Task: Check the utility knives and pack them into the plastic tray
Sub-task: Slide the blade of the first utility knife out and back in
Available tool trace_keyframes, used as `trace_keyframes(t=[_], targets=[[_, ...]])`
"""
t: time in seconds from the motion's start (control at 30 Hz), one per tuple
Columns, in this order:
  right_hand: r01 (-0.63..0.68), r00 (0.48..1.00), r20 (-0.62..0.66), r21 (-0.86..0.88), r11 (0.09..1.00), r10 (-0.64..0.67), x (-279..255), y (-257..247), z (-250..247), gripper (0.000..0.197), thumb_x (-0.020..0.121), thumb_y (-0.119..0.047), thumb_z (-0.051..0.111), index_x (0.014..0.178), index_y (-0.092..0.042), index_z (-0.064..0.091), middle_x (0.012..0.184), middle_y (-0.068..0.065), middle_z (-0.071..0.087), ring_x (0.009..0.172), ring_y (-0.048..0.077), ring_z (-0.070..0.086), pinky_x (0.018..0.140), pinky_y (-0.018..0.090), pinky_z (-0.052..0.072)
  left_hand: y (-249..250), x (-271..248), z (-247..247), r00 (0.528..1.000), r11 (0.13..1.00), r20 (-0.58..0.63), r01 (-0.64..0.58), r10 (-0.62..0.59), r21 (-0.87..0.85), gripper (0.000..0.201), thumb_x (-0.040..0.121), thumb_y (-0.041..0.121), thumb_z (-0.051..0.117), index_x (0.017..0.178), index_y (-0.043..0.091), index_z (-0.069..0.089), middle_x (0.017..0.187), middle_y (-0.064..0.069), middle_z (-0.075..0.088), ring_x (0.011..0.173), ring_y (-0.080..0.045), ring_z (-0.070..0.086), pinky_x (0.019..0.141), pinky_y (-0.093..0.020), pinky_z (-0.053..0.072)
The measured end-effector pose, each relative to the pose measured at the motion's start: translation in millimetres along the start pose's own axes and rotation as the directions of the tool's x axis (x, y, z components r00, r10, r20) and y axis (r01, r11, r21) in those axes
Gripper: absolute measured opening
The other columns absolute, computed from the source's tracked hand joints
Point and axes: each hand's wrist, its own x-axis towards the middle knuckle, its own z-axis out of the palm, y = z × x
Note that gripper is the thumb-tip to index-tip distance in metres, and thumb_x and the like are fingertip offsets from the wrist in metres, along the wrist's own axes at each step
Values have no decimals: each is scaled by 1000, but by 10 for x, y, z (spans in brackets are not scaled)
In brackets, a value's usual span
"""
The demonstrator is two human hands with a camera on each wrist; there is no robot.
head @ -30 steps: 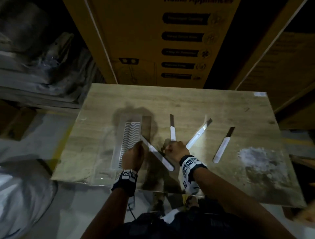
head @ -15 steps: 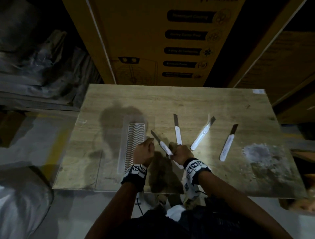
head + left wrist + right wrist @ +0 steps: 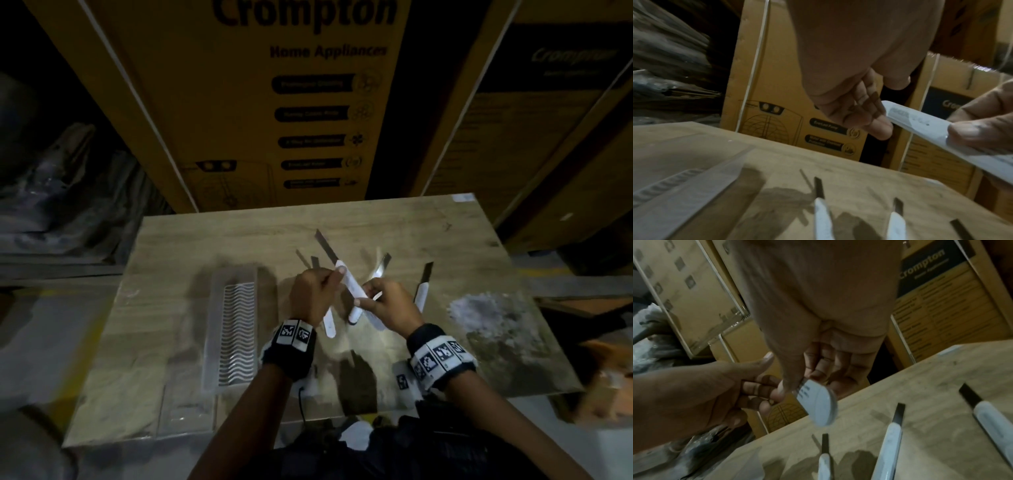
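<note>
Above table (image 3: 445, 240): both hands pinch one utility knife (image 3: 349, 291), left hand (image 3: 310, 298), right hand (image 3: 390, 303).

The left hand (image 3: 310, 296) hides the middle of one tabletop knife (image 3: 329, 320).

White knife handles (image 3: 349, 293), dark blades; clear wavy-ribbed tray (image 3: 238, 329); yellow-brown cartons (image 3: 260, 102).

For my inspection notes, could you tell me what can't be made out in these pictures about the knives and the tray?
- Held knife: handle print blurred in both wrist views.
- Knife behind the left hand: middle hidden in the head view.
- Knife behind the right hand: handle hidden, blurred.
- Plastic tray: slots too dim to tell whether any knife is packed.
</note>
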Motion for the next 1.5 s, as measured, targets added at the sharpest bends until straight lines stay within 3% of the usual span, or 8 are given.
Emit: trace_keyframes(t=[0.13, 0.23, 0.4, 0.57, 0.97, 1.13, 1.3, 1.5], targets=[[107, 991, -82, 40, 993, -103, -75, 30, -313, 19, 84, -27, 81, 82, -14, 67, 77, -11, 67, 72, 8, 63, 61, 15, 43, 391, -1, 173, 995, 995, -57, 81, -84, -59, 45, 90, 52, 63, 69, 15, 77, 63, -1, 73, 62, -14, 70, 66, -38, 57], [206, 971, -136, 57, 977, -197, -123, 1, -496, 15, 83, -20, 81, 82, -10, 69, 79, -7, 69, 72, 10, 66, 59, 10, 42, 639, -17, 281, 986, 983, -151, 37, -64, -181, 41, 91, 42, 66, 64, 13, 75, 55, 0, 71, 54, -15, 71, 59, -42, 58], [256, 963, -152, 240, 936, -225, -222, -5, -742, 12, 90, -22, 75, 102, -19, 72, 96, -4, 73, 86, 13, 71, 71, 27, 58, 1072, 21, 270, 973, 948, -203, 39, -108, -317, 31, 94, 24, 66, 69, 8, 76, 63, -8, 75, 58, -19, 74, 50, -28, 52], [148, 989, -69, 439, 886, -131, -314, -27, -1073, 20, 94, -22, 72, 109, -9, 71, 95, 18, 74, 72, 19, 72, 60, 25, 53, 1364, 70, 191, 989, 905, -134, 1, -64, -425, 29, 101, 16, 58, 83, -2, 73, 71, -9, 75, 64, -25, 76, 43, -24, 45], [210, 974, -172, 460, 862, -146, -293, -389, -1271, 26, 83, -10, 81, 100, -5, 62, 92, 11, 73, 73, 26, 77, 65, 40, 63, 1724, -20, -124, 962, 850, -262, -199, 75, -488, 16, 96, 19, 67, 104, 10, 78, 88, -2, 80, 72, -16, 74, 45, -23, 43], [251, 968, -108, 503, 827, -228, -247, -608, -1216, 25, 90, -8, 74, 109, -8, 58, 91, 11, 73, 71, 22, 74, 62, 32, 58, 1686, 62, -363, 953, 828, -286, -235, 95, -508, 16, 94, 22, 70, 103, 13, 79, 86, -1, 79, 68, -10, 66, 48, -27, 41], [282, 952, -55, 541, 793, -301, -271, -912, -1162, 19, 99, -26, 64, 115, -16, 61, 88, 10, 73, 68, 19, 65, 61, 29, 53, 1642, 133, -654, 946, 809, -294, -280, 139, -517, 14, 91, 20, 72, 97, 10, 80, 76, -5, 76, 65, -7, 64, 50, -20, 43], [178, 978, -35, 662, 728, -208, -304, -1189, -1061, 68, 101, -55, 32, 102, 3, 67, 72, 12, 64, 63, 22, 63, 64, 30, 55, 1587, 168, -755, 931, 803, -275, -350, 241, -483, 12, 89, 15, 74, 96, 7, 80, 78, 0, 77, 66, -2, 66, 56, -12, 44]])
